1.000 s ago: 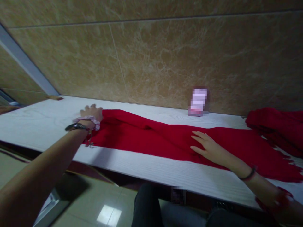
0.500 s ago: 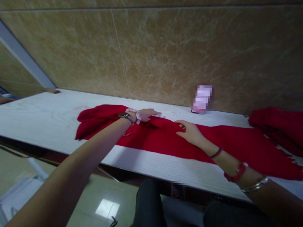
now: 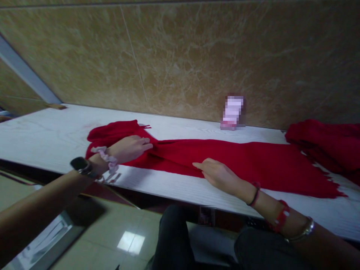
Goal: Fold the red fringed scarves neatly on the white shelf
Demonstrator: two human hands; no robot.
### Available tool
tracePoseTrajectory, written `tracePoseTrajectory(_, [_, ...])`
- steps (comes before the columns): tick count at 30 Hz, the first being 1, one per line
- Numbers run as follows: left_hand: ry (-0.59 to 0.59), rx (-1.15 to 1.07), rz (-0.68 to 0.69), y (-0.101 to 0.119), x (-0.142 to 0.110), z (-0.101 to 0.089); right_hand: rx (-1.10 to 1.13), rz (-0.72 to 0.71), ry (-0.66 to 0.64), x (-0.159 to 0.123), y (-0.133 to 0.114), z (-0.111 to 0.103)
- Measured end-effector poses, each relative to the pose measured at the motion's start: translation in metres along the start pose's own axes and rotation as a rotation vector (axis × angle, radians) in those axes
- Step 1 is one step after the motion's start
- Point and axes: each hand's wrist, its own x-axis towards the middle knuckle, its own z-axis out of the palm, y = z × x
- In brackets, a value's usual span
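A long red scarf (image 3: 247, 161) lies along a white wood-grain table (image 3: 42, 131), its left end folded back over itself. My left hand (image 3: 129, 148) rests flat on that folded end, fingers stretched out, with a watch and a pink scrunchie on the wrist. My right hand (image 3: 218, 174) lies flat on the scarf's near edge at the middle, fingers extended toward the left. The scarf's fringed right end (image 3: 332, 187) reaches toward the table's right side.
A second bundle of red cloth (image 3: 326, 144) lies at the far right of the table. A small pink blurred object (image 3: 232, 112) leans against the marble wall. The table's front edge runs close to my knees, with tiled floor below on the left.
My left hand carried the scarf's left end rightward, folding it over, then drew back to press on the fold. My right hand slid left and toward the scarf's near edge.
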Motion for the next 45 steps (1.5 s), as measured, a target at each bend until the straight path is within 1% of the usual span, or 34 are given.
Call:
tracePoseTrajectory(2, [-0.108, 0.115, 0.027, 0.006, -0.017, 0.011, -0.052, -0.040, -0.007, -0.006, -0.001, 0.004])
tracePoseTrajectory(3, [-0.114, 0.152, 0.028, 0.009, -0.021, 0.015, -0.075, -0.037, 0.009, -0.007, -0.002, 0.004])
tracePoseTrajectory(5, [-0.002, 0.178, 0.020, 0.014, -0.021, 0.017, -0.118, -0.002, 0.038, -0.008, -0.002, 0.004])
tracePoseTrajectory(7, [0.099, 0.175, 0.117, 0.019, -0.013, 0.015, -0.158, 0.038, 0.040, -0.007, -0.003, 0.002])
tracePoseTrajectory(9, [0.109, 0.170, 0.265, 0.024, -0.002, 0.011, -0.189, 0.059, 0.032, -0.007, -0.003, -0.001])
tracePoseTrajectory(11, [0.089, 0.180, 0.368, 0.030, 0.006, 0.007, -0.210, 0.067, 0.078, -0.007, -0.002, -0.003])
tracePoseTrajectory(12, [0.103, 0.184, 0.387, 0.034, 0.008, 0.005, -0.211, 0.062, 0.123, -0.008, -0.001, -0.003])
tracePoseTrajectory(14, [0.176, 0.172, 0.388, 0.043, 0.009, 0.003, -0.186, 0.017, 0.206, -0.011, 0.002, -0.004])
tracePoseTrajectory(16, [0.221, 0.136, 0.411, 0.052, 0.007, 0.005, -0.150, -0.073, 0.223, -0.015, 0.006, -0.003])
tracePoseTrajectory(17, [0.214, 0.126, 0.436, 0.057, 0.006, 0.007, -0.136, -0.115, 0.206, -0.017, 0.008, -0.003])
tracePoseTrajectory(19, [0.156, 0.142, 0.485, 0.066, 0.006, 0.012, -0.120, -0.158, 0.154, -0.020, 0.011, -0.001])
tracePoseTrajectory(21, [0.110, 0.196, 0.490, 0.073, 0.008, 0.015, -0.114, -0.148, 0.117, -0.023, 0.013, 0.001])
tracePoseTrajectory(22, [0.105, 0.220, 0.481, 0.075, 0.010, 0.015, -0.114, -0.136, 0.106, -0.023, 0.014, 0.002])
tracePoseTrajectory(26, [0.185, 0.247, 0.476, 0.077, 0.012, 0.002, -0.114, -0.078, 0.122, -0.026, 0.014, 0.002])
tracePoseTrajectory(28, [0.184, 0.254, 0.480, 0.076, 0.010, -0.004, -0.098, -0.066, 0.136, -0.029, 0.015, -0.001])
tracePoseTrajectory(30, [0.102, 0.275, 0.491, 0.078, 0.006, -0.004, -0.077, -0.072, 0.104, -0.031, 0.016, -0.004])
tracePoseTrajectory(32, [0.019, 0.296, 0.483, 0.081, 0.003, 0.000, -0.060, -0.069, 0.038, -0.034, 0.016, -0.007])
tracePoseTrajectory(34, [-0.011, 0.315, 0.441, 0.084, 0.002, 0.007, -0.054, -0.053, -0.023, -0.036, 0.016, -0.008])
tracePoseTrajectory(36, [-0.028, 0.333, 0.393, 0.087, 0.002, 0.011, -0.059, -0.041, -0.057, -0.037, 0.016, -0.009])
tracePoseTrajectory(39, [-0.101, 0.353, 0.346, 0.088, 0.002, 0.010, -0.070, -0.046, -0.098, -0.038, 0.014, -0.010])
tracePoseTrajectory(41, [-0.131, 0.331, 0.338, 0.089, 0.001, 0.006, -0.064, -0.045, -0.138, -0.038, 0.012, -0.011])
tracePoseTrajectory(42, [-0.127, 0.298, 0.352, 0.091, 0.002, 0.004, -0.057, -0.039, -0.162, -0.038, 0.011, -0.012])
tracePoseTrajectory(45, [-0.053, 0.135, 0.406, 0.102, 0.011, 0.000, -0.033, -0.025, -0.231, -0.038, 0.007, -0.017])
